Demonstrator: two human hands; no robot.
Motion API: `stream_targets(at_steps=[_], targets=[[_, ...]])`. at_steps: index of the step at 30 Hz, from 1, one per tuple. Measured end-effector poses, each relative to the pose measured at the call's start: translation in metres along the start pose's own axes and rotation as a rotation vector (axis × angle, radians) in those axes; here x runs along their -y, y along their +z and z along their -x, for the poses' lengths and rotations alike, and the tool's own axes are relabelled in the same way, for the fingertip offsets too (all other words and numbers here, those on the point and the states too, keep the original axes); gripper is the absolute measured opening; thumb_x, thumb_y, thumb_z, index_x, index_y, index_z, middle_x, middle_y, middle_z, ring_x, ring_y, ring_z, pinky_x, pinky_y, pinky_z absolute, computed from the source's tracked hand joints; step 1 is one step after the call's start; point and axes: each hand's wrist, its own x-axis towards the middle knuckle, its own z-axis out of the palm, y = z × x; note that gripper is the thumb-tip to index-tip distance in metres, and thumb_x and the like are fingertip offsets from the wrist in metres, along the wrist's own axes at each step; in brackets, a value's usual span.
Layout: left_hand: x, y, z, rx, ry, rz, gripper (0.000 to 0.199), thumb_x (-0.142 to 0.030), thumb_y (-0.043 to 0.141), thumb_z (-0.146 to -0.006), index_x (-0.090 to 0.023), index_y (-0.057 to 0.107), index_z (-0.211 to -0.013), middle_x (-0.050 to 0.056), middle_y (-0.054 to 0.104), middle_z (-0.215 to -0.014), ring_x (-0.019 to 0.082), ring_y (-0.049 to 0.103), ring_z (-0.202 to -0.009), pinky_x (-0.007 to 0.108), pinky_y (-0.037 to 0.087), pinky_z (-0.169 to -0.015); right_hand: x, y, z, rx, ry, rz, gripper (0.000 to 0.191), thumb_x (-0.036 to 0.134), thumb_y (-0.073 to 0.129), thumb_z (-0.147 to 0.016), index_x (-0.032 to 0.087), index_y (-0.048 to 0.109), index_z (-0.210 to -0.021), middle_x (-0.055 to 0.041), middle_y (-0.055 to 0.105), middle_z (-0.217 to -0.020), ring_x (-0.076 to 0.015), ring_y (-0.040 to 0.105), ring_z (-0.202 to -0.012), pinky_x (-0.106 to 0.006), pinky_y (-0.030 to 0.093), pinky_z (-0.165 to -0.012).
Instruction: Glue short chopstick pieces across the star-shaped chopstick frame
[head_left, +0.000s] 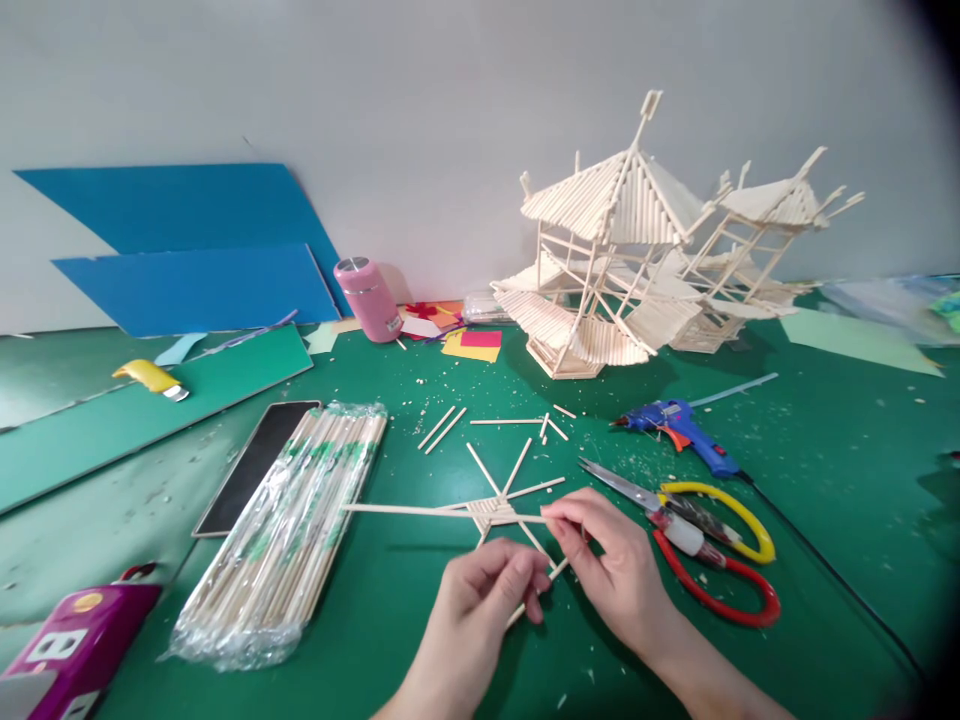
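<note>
A long thin wooden stick (405, 510) is pinched at its right end between the thumb and fingers of my right hand (600, 550). It lies level across a star-shaped frame of sticks (493, 512), whose centre is filled with short pieces and whose arms spread outward on the table. My left hand (491, 590) is closed just in front of the frame, thumb against curled fingers. Another stick (516, 617) shows slantwise by those fingers; whether they grip it I cannot tell. Near my right hand lie scissors (682, 525) with one yellow and one red handle loop.
Left of the frame lies a plastic-wrapped bundle of sticks (292, 530) over a black panel (251, 465). A blue glue gun (682, 430) rests at right, its cord trailing forward. Behind stand a stick-built pavilion model (622, 200) and a pink flask (367, 300). Cut stick pieces (506, 421) lie about.
</note>
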Motion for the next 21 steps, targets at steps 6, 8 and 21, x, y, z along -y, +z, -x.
stream_targets(at_steps=[6, 8, 21], targets=[[-0.010, -0.006, 0.007, -0.093, 0.808, -0.716, 0.019, -0.010, 0.047, -0.079, -0.015, 0.058, -0.093, 0.009, 0.060, -0.086, 0.019, 0.053, -0.079, 0.032, 0.044, -0.071, -0.009, 0.002, 0.002, 0.084, -0.009, -0.020, 0.014, 0.017, 0.046, -0.085, 0.021, 0.058, -0.089, -0.0030, 0.060, -0.080, -0.0140, 0.055, -0.073, -0.025, 0.045, -0.064], [-0.008, -0.009, 0.003, -0.163, 0.791, -0.984, 0.020, -0.011, 0.050, -0.078, -0.013, 0.057, -0.097, 0.011, 0.060, -0.091, 0.023, 0.053, -0.083, 0.038, 0.043, -0.073, -0.007, 0.003, 0.004, 0.145, -0.032, -0.030, 0.014, 0.017, 0.047, -0.084, 0.021, 0.060, -0.088, -0.0024, 0.060, -0.079, -0.0134, 0.055, -0.073, -0.025, 0.045, -0.064], [0.020, -0.036, -0.011, -0.062, 0.630, -1.229, 0.017, -0.015, 0.041, -0.086, -0.013, 0.058, -0.085, 0.005, 0.056, -0.067, 0.017, 0.051, -0.060, 0.031, 0.042, -0.057, -0.016, 0.003, 0.005, 0.057, 0.061, 0.001, 0.013, 0.016, 0.049, -0.083, 0.019, 0.061, -0.089, -0.0037, 0.061, -0.080, -0.0138, 0.057, -0.074, -0.025, 0.046, -0.066]])
